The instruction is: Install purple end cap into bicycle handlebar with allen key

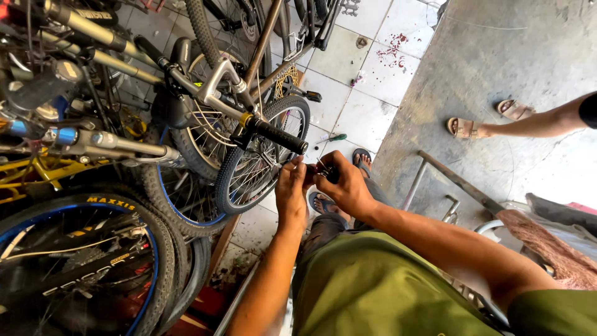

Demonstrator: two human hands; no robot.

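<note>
Both hands meet at the centre of the view, above the tiled floor (367, 115). We see the left hand (291, 190) with its fingers curled inward and its fingertips closed on a small dark metal part (323, 169), which sits between the two hands. We see the right hand (346, 185) wrapped around the same part from the other side, fingers bent and thumb pressed toward it. What kind of part it is we cannot tell, since the fingers hide most of it.

Just beyond the hands a black handlebar grip (278, 135) ends a silver bar, close to the left hand but not touching it. Behind the grip stands a spoked bicycle wheel (261, 155) with a black tyre. More bicycles are packed along the left side, among them a large tyre with a blue rim (93, 261) in the lower left corner.

On the tiles past the hands lies a screwdriver with a green handle (336, 137). Below the hands we see the person's own sandalled feet (323, 204) and olive-green shirt (379, 286). At the upper right, on the concrete, stand another person's feet in brown sandals (463, 127).
</note>
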